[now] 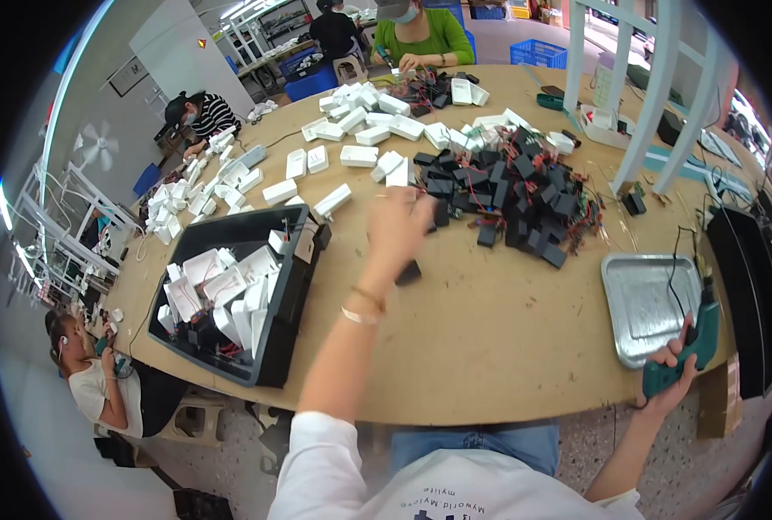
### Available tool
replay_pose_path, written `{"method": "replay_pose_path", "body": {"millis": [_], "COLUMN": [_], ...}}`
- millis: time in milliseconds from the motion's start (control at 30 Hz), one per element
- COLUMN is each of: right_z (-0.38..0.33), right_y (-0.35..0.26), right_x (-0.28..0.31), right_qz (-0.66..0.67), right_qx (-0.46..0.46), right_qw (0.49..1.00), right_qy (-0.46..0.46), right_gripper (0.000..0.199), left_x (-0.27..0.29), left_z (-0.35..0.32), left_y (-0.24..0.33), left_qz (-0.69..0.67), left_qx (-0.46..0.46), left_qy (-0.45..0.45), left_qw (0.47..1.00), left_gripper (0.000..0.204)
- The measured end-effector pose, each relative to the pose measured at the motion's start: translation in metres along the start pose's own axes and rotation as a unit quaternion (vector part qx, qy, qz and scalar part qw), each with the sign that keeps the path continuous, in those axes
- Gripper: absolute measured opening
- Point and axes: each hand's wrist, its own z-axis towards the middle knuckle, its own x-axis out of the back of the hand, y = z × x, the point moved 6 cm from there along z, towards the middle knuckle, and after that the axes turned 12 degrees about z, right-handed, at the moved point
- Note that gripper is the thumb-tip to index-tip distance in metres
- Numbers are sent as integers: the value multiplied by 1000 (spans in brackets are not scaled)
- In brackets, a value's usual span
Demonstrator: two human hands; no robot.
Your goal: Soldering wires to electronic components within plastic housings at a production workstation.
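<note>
- The bench (490,329) carries a far pile of black modules (516,195) with wires and scattered white housings (360,156).
- A black bin (295,286) on the left holds many finished-looking pieces; the pile remains large (much seems left).
- A metal tray (641,303) lies on the right.
- The right hand (676,368) has its grip clenched around a green electric screwdriver (693,342) at the near edge.
- The left hand (399,230) reaches toward the pile; blurred, so I cannot tell its grip.

Left hand (400,227) reaches toward black parts (524,195); right hand (674,364) grips green screwdriver (696,342).

Round wooden worktable (490,329), black plastic bin (273,303) of white plastic housings (221,290) at its left, shallow metal tray (641,303) at right, heap of black wired modules (516,195) behind, between them, loose white rectangular casings (360,130) beyond.
</note>
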Motion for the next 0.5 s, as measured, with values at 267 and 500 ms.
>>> {"method": "replay_pose_path", "body": {"millis": [267,500], "right_z": [2,4], "right_y": [41,50], "right_x": [32,38], "right_qz": [-81,-110], "right_qx": [-49,-71], "right_qw": [995,990], "right_qy": [25,54], "right_gripper": [69,69], "left_x": [-68,-140], "left_z": [152,195], "left_y": [-155,-124], "left_qz": [187,-262], "left_qx": [45,51], "left_qy": [8,-211], "left_qw": [981,940], "left_gripper": [82,68]}}
